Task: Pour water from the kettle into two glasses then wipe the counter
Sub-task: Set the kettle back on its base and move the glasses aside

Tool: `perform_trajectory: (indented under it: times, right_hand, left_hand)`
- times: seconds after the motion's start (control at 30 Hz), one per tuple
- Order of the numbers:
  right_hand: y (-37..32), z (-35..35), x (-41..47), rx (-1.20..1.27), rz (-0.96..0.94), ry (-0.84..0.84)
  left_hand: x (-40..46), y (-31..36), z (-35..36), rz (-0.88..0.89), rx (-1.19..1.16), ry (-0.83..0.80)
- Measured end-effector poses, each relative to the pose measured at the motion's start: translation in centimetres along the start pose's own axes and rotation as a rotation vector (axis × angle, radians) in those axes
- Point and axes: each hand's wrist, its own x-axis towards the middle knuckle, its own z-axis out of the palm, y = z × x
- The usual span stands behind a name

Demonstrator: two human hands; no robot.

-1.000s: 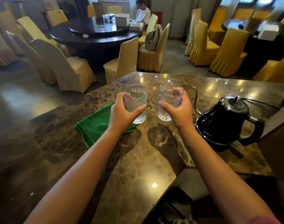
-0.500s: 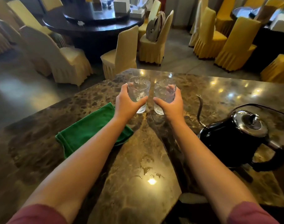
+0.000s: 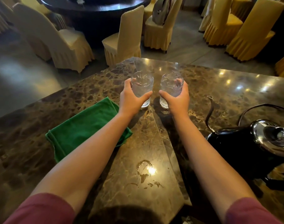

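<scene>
Shiny brown marble makes up the counter (image 3: 138,191), and lights from above gleam on it. Closest to the person, two dark red sleeves (image 3: 39,209) end above bare arms that reach forward. Between the arms sits a small puddle of water (image 3: 145,172) on the stone.

A little farther, on the right, stands a black kettle (image 3: 244,147) with a silver lid. Its thin curved spout (image 3: 210,110) points up and away, and a dark cord (image 3: 257,107) loops behind it. On the left lies a folded green cloth (image 3: 83,128), partly under the left arm.

Farther out, the left hand (image 3: 131,101) is wrapped around the left glass (image 3: 142,88), thumb in front and fingers behind. The right hand (image 3: 176,101) grips the right glass (image 3: 171,88) the same way. Both glasses are clear and have water inside. They are side by side, close together but not touching, well out toward the far end of the counter. I cannot tell if their bottoms touch the stone.

Past the counter edge is a grey floor. Chairs in cream covers (image 3: 126,38) and yellow covers (image 3: 247,28) stand around a big dark round table (image 3: 96,10).
</scene>
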Motion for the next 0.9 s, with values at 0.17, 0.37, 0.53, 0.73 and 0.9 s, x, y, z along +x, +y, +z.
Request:
perform_trajectory:
  times: [0.17, 0.37, 0.53, 0.73, 0.9]
  right_hand:
    - [0.8, -0.6, -0.7, -0.009, 0.014, 0.0]
    - [0.6, -1.0, -1.5, 0.011, 0.016, -0.017]
    - [0.5, -0.9, -1.7, 0.003, 0.032, -0.03]
    - [0.1, -1.0, -2.2, -0.004, 0.071, -0.044]
    - [-0.7, -0.9, -3.2, 0.002, 0.103, -0.034]
  left_hand:
    - [-0.4, -0.1, 0.8, 0.022, 0.032, 0.003]
    - [-1.4, -0.4, 1.4, 0.023, 0.047, 0.014]
    - [-1.7, -0.1, 1.6, 0.026, 0.058, -0.006]
    - [-1.9, 0.1, 1.4, 0.024, 0.076, -0.034]
    - [-2.2, 0.5, 0.6, 0.0, 0.051, -0.106]
